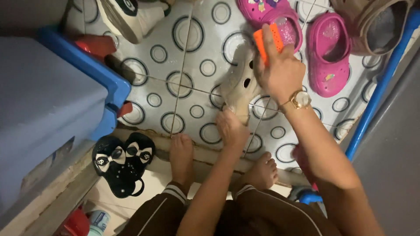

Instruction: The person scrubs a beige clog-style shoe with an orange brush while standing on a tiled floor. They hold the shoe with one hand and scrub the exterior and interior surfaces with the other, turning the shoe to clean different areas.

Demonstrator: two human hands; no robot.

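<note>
My right hand [280, 72] is curled tight around an orange plastic scrub brush [267, 40], pressing it against the toe end of a beige foam clog with round holes [241, 83]. My left hand [231, 129] grips the heel end of that same clog at about six o'clock from the brush, fingers wrapped on it, steadying it over the floor. A gold wristwatch [300, 99] sits on my right wrist.

The clog lies near the middle of a white tiled floor patterned with dark circles [183, 83]. At one o'clock from it lies a pair of bright pink clogs [326, 54]; further out at two o'clock a tan sandal [372, 22]. At eleven o'clock a white sneaker [127, 17] rests on its side. A large blue plastic tub [52, 100] fills nine o'clock, and black slippers with bows [122, 161] sit at seven o'clock, beside my bare feet [181, 155] on the concrete step [205, 153].
</note>
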